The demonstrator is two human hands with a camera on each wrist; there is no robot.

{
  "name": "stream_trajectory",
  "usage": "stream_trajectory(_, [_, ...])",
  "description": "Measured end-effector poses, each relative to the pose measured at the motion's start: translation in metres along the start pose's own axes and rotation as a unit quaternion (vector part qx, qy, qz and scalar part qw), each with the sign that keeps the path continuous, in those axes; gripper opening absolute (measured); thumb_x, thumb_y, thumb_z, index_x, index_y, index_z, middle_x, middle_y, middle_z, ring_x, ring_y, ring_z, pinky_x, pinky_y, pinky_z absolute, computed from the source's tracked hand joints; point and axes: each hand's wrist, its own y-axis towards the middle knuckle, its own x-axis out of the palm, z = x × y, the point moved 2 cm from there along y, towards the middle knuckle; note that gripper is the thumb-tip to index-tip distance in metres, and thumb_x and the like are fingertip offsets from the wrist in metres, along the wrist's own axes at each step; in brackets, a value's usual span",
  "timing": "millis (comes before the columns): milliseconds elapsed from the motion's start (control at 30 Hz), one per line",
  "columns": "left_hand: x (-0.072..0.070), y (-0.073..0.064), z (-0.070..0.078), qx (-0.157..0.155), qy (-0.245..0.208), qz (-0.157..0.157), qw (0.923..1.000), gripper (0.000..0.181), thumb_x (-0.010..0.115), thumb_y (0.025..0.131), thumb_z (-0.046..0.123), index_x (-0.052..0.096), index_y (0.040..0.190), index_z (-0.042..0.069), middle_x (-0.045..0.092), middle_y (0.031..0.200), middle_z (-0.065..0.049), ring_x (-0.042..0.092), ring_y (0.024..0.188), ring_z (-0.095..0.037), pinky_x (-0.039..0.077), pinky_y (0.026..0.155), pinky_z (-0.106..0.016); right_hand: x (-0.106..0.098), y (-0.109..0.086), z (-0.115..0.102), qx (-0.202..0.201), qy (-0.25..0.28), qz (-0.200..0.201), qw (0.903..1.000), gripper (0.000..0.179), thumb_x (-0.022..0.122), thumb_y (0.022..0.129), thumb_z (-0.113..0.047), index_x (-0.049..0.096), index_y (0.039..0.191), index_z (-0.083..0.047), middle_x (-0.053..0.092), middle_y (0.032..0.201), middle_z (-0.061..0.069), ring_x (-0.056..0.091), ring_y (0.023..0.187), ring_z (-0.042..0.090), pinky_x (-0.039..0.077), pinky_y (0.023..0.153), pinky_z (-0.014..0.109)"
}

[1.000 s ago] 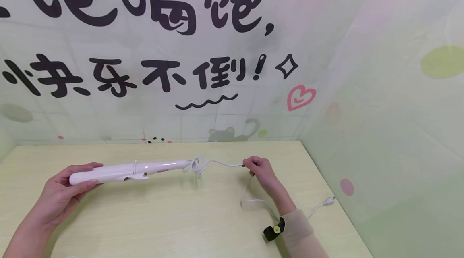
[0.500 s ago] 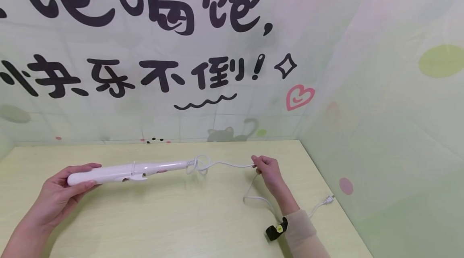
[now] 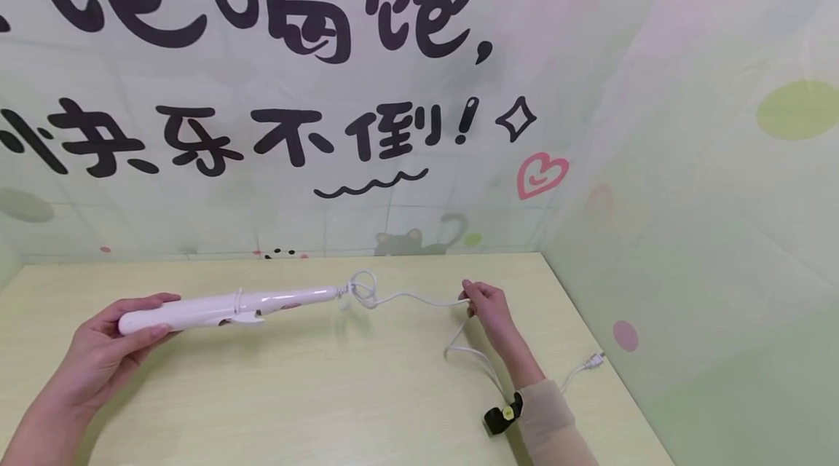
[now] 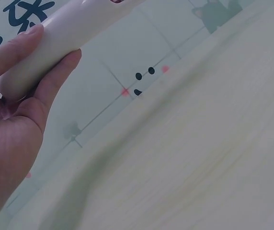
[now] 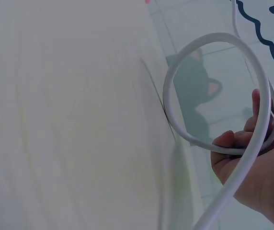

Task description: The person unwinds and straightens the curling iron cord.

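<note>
My left hand (image 3: 111, 349) grips the wide rounded end of a white curling iron (image 3: 288, 301), fingers behind and thumb in front. The iron is held nearly level over the table, with a small lever on its underside. In the left wrist view, the barrel (image 4: 55, 40) lies between thumb and fingers. From the narrow end a white cord (image 3: 419, 298) runs out in loose loops to my right hand (image 3: 490, 309), which pinches it. Beyond that hand the cord drops in a bend and passes behind the forearm. The right wrist view shows a big cord loop (image 5: 168, 91) before the fingers.
A two-pin plug (image 3: 594, 361) at the cord's end lies near the right edge of the pale wooden table (image 3: 328, 393). A printed wall covering (image 3: 459, 218) stands behind and to the right. A black camera mount (image 3: 501, 416) sits at the right wrist.
My right hand has moved to the right with the cord, and the loops by the iron's narrow end have shifted and opened out. My left hand has drifted slightly left with the curling iron.
</note>
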Motion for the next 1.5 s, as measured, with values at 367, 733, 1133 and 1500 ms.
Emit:
stream_trajectory(367, [-0.001, 0.000, 0.000, 0.002, 0.002, 0.010, 0.9999, 0.055, 0.031, 0.091, -0.037, 0.062, 0.130, -0.012, 0.066, 0.130, -0.022, 0.065, 0.119, -0.029, 0.055, 0.097, -0.041, 0.003, -0.002, -0.005, -0.035, 0.031, -0.072, 0.9963, 0.045, 0.047, 0.110, -0.018, 0.062, 0.094, 0.021, 0.055, 0.070, 0.004, 0.051, 0.065, 0.013, 0.046, 0.060, 0.019])
stream_trajectory(733, [-0.001, 0.002, 0.000, 0.006, -0.019, 0.000, 0.9998, 0.056, 0.028, 0.090, -0.039, 0.061, 0.129, -0.015, 0.065, 0.130, -0.025, 0.065, 0.120, -0.030, 0.054, 0.097, -0.044, 0.011, -0.006, -0.027, -0.060, -0.004, -0.189, 0.9802, 0.043, 0.046, 0.110, -0.015, 0.055, 0.108, 0.027, 0.067, 0.083, 0.008, 0.063, 0.076, 0.014, 0.061, 0.075, 0.025])
stream_trajectory(1133, [0.002, 0.003, 0.000, 0.007, -0.014, -0.011, 0.9998, 0.056, 0.029, 0.090, -0.038, 0.061, 0.129, -0.014, 0.065, 0.131, -0.024, 0.066, 0.119, -0.030, 0.053, 0.097, -0.043, 0.049, -0.021, -0.062, -0.033, -0.061, -0.348, 0.9350, 0.040, 0.051, 0.108, -0.013, 0.052, 0.137, 0.014, 0.061, 0.127, 0.033, 0.065, 0.115, 0.040, 0.056, 0.103, 0.045])
stream_trajectory(1500, [0.000, -0.001, -0.002, 0.003, 0.003, -0.004, 1.0000, 0.056, 0.029, 0.091, -0.038, 0.061, 0.130, -0.013, 0.065, 0.131, -0.023, 0.065, 0.119, -0.029, 0.055, 0.098, -0.041, 0.095, -0.033, -0.051, 0.044, -0.006, -0.384, 0.9224, 0.039, 0.054, 0.107, -0.012, 0.052, 0.141, 0.006, 0.064, 0.119, 0.021, 0.061, 0.081, 0.016, 0.058, 0.073, 0.026])
